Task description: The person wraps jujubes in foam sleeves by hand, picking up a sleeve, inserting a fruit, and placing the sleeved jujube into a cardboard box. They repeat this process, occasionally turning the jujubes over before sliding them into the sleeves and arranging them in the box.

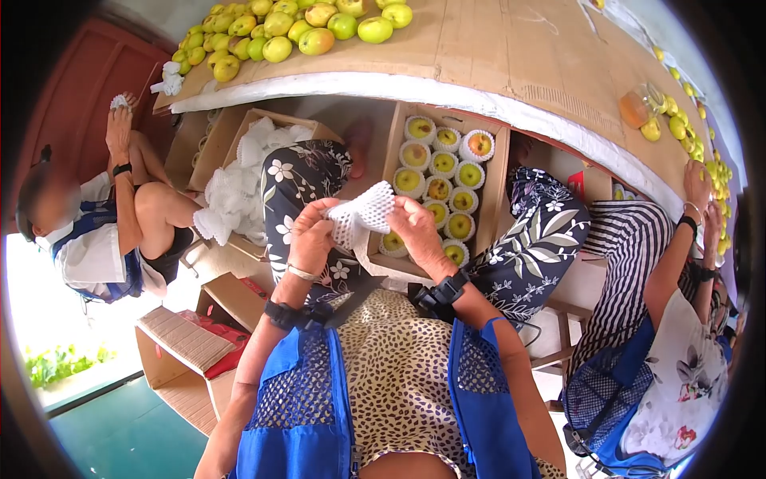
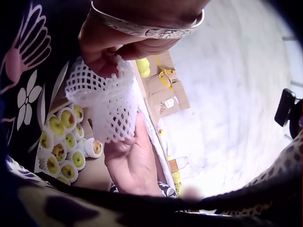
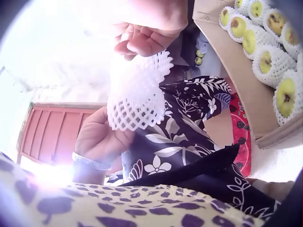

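Observation:
A white foam net sleeve (image 1: 361, 214) is stretched between both hands above the lap, narrowed at its middle in both wrist views. The left hand (image 1: 312, 238) pinches its left end between thumb and fingers. At the other end the right hand (image 1: 420, 236) pinches the edge; in the right wrist view the right hand (image 3: 154, 28) is at the top and the left hand (image 3: 102, 139) below. No fruit shows inside the net (image 2: 111, 104). Just beyond the hands, a cardboard box (image 1: 498, 172) holds several green-yellow fruits in white nets.
A box of loose white nets (image 1: 243, 180) stands left of the knees. Piled fruits (image 1: 278, 32) lie on the cardboard-covered table (image 1: 479, 48), with a jar (image 1: 641, 106) at its right. One person (image 1: 96, 231) sits at left, another (image 1: 678, 359) at right. An open carton (image 1: 179, 339) is at lower left.

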Demonstrator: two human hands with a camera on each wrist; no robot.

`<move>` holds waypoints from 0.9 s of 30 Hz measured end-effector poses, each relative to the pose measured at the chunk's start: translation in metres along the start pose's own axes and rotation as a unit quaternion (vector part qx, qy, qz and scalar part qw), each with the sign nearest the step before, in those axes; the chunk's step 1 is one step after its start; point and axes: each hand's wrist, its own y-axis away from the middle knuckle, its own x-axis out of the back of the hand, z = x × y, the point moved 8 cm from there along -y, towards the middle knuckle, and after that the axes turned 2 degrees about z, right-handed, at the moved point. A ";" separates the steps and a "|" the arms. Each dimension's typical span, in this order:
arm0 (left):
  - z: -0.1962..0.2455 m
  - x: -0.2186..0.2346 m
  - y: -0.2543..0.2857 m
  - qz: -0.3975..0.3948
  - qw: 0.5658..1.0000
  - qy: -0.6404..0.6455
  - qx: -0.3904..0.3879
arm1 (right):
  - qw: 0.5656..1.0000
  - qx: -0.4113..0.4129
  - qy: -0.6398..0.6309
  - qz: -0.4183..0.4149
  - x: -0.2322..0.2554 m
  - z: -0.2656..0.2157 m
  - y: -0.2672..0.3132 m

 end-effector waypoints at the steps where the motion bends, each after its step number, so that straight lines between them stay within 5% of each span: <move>1: 0.000 0.002 0.000 -0.001 1.000 0.029 0.002 | 0.999 0.024 0.018 -0.015 -0.004 -0.005 0.000; 4: -0.001 0.004 -0.001 -0.005 0.995 0.095 0.030 | 0.941 0.160 0.297 -0.029 -0.011 -0.023 0.006; 7: -0.001 -0.009 0.006 -0.028 0.989 0.102 0.101 | 0.981 0.100 0.167 -0.003 -0.008 -0.019 0.004; 12: -0.005 0.006 0.001 -0.021 0.997 0.022 0.078 | 0.998 0.042 0.042 0.025 0.018 -0.009 -0.004; 16: 0.004 0.010 0.002 -0.004 0.980 -0.195 0.043 | 0.956 0.154 0.247 0.040 0.014 -0.031 0.002; 19: 0.021 -0.002 0.008 -0.029 0.940 -0.337 -0.033 | 0.925 0.257 0.279 0.026 0.000 -0.061 0.009; 22: 0.051 -0.039 0.020 -0.051 0.813 -0.555 -0.171 | 0.916 0.276 0.290 0.021 -0.004 -0.066 0.013; 26: 0.044 -0.065 0.020 -0.094 0.728 -0.622 -0.272 | 0.900 0.278 0.334 -0.016 -0.026 -0.074 0.021; 27: 0.037 -0.067 0.017 -0.087 0.720 -0.653 -0.219 | 0.900 0.291 0.325 -0.025 -0.033 -0.081 0.024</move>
